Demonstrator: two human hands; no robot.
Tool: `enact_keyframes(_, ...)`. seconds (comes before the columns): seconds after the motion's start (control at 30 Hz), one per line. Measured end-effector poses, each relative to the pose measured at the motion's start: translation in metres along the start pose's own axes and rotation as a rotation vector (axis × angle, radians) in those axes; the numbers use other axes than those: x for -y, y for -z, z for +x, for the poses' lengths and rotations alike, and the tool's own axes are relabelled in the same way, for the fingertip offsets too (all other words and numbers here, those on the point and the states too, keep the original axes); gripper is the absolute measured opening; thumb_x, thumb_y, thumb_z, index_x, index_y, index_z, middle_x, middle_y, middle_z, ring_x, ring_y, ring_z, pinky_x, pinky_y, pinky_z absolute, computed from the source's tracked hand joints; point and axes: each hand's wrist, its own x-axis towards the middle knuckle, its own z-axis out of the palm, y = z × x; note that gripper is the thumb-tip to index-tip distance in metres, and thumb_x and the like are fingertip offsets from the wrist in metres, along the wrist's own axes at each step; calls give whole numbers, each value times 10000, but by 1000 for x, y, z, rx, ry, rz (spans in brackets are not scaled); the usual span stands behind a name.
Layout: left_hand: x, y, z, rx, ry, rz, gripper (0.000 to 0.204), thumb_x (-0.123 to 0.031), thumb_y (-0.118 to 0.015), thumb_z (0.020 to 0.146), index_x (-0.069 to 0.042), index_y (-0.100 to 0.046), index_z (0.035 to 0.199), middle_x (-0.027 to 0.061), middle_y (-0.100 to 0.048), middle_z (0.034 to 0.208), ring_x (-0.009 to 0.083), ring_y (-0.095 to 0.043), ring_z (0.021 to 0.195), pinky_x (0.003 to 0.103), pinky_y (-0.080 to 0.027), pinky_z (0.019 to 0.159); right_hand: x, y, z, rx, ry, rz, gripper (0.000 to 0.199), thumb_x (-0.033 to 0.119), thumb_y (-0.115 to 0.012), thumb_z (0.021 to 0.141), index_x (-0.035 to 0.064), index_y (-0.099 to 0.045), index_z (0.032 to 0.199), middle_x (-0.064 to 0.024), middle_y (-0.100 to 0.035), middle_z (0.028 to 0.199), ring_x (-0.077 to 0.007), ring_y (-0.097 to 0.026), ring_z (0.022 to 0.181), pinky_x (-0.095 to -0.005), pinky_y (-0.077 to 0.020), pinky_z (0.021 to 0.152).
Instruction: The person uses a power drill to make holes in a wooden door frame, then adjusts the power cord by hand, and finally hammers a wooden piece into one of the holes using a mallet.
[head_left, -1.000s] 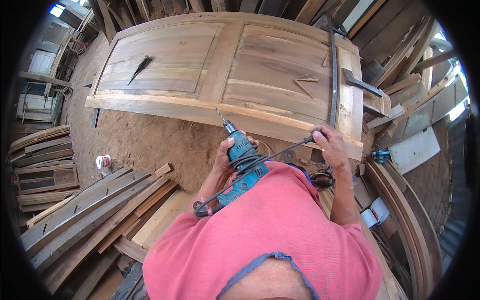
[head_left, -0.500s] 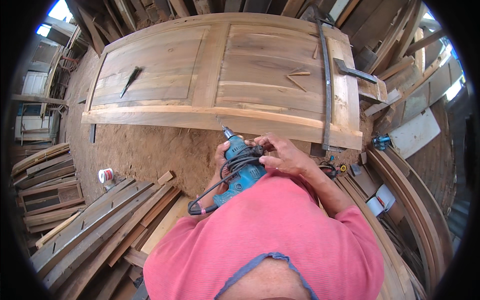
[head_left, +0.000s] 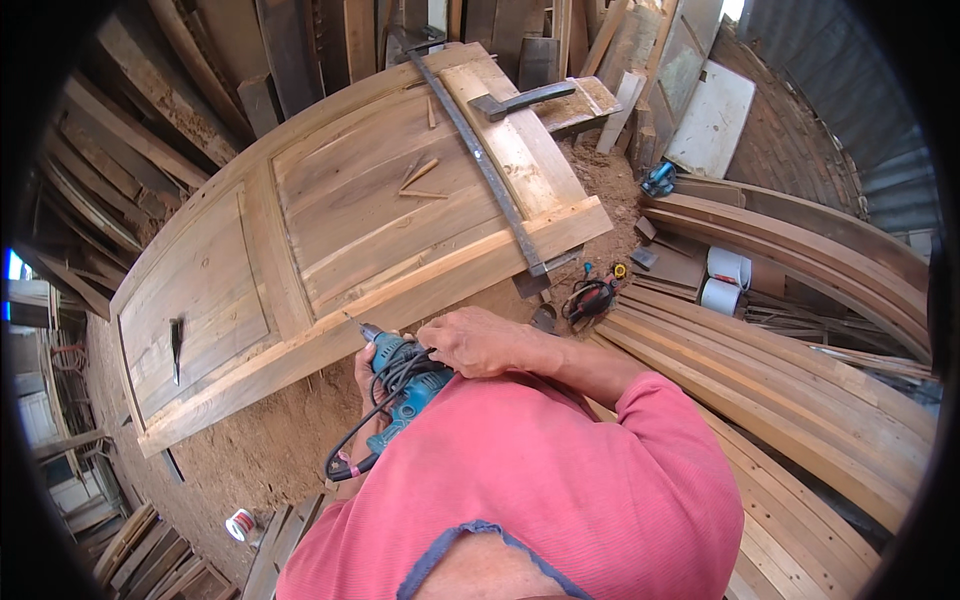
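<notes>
Drill (head_left: 416,394) in left hand (head_left: 366,368); white tub (head_left: 240,524) on ground (head_left: 235,462).

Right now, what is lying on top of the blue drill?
Loops of black cord lie across the drill, with the right hand at their right side. The surface beneath them cannot be seen; most of the left hand is covered too.

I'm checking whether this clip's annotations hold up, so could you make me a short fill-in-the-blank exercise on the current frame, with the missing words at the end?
1. The left hand grips a power drill with a ____ body.
2. The right hand is at the dark cord, which is wound around the ____.
3. The long metal bar crosses the wooden door near its ____ end in the picture.
4. The person's shirt is ____.

Missing words: blue; drill; right; pink.
</notes>
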Motion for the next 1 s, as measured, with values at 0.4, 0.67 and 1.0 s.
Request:
enact_keyframes(0.4,38,-57,43,126,216,30,593,-414,-660,868,-35,-531,1305,230,-671,1176,376,-687,1064,537,-553,987,-33,69,-63,-92,4,148,255,84,-597,808,-6,-695,1026,-238,-718,828,-443,-689,800,-484,-546,782)
enact_keyframes(0.67,65,-106,47,109,185,119,623,-419,-691,824,-55,-529,1304,218,-672,1164,365,-697,1027,524,-580,942,-71,82,-96,-70,72,264,273,57,-610,799,-12,-672,1055,-213,-700,930,-377,-677,896,-434,-531,819)
enact_keyframes(1.0,119,-152,62,109,54,96,603,-365,-670,840,-47,-491,1319,218,-662,1162,353,-694,1019,490,-593,926,-122,93,-134,-24,-67,573,393,198,-747,860,10,-571,1157,-83,-643,907,-203,-624,836,-351,-512,766)
